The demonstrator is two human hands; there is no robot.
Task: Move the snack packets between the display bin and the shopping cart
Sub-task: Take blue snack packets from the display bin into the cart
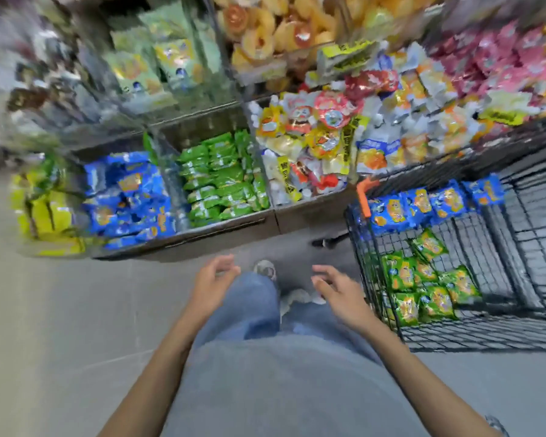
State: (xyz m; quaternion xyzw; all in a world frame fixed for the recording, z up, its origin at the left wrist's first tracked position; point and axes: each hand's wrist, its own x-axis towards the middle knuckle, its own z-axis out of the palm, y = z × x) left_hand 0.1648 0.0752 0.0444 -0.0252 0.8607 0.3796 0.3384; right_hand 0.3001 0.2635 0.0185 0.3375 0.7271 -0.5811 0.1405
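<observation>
A low display bin [221,227] runs across the middle, with blue snack packets [130,197] in one compartment and green snack packets [224,178] beside them. A black wire shopping cart [473,335] stands at the right; blue packets [423,206] lie along its far side and green packets [423,285] lie on its floor. My left hand [213,279] and my right hand [338,291] hover over my legs in front of the bin, fingers apart, holding nothing. My right hand is close to the cart's left edge.
Yellow packets [44,212] fill the bin's left end, and mixed yellow and red packets [303,152] fill the compartment to the right. Upper shelves hold more snacks. An orange cart handle piece [364,197] sticks up. Grey floor [60,326] lies at the left.
</observation>
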